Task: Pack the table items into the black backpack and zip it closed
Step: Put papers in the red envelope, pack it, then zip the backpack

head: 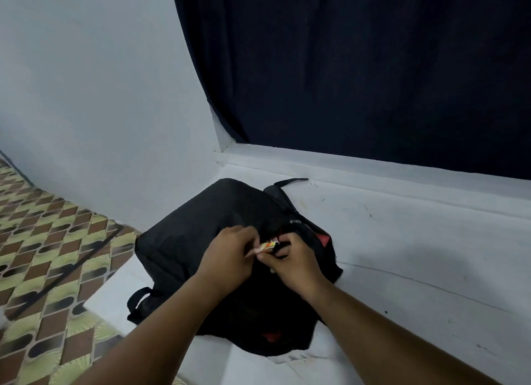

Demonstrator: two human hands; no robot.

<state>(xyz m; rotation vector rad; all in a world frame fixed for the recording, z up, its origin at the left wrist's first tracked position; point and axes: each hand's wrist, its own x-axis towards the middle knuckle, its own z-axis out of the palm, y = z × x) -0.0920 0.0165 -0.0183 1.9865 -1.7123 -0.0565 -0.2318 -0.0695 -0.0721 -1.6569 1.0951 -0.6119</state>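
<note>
Head view, one black backpack [201, 226], two hands, left hand [227, 258] and right hand [296, 264], pinching one small packet [265, 246]

A black backpack [201, 232] lies on a white desk [416, 255], and everything else sits around it. Both hands meet over its top opening: the left hand [230, 255] and the right hand [296, 264] have their fingers [253, 251] curled, pinching a small orange-and-white packet [267, 246] between them (its print is too small to read). Red lining [323, 238] shows just right of the hands. A strap [287, 183] trails off the backpack's far edge toward a dark curtain [359, 68]. Left of the backpack runs a patterned floor [43, 255].
</note>
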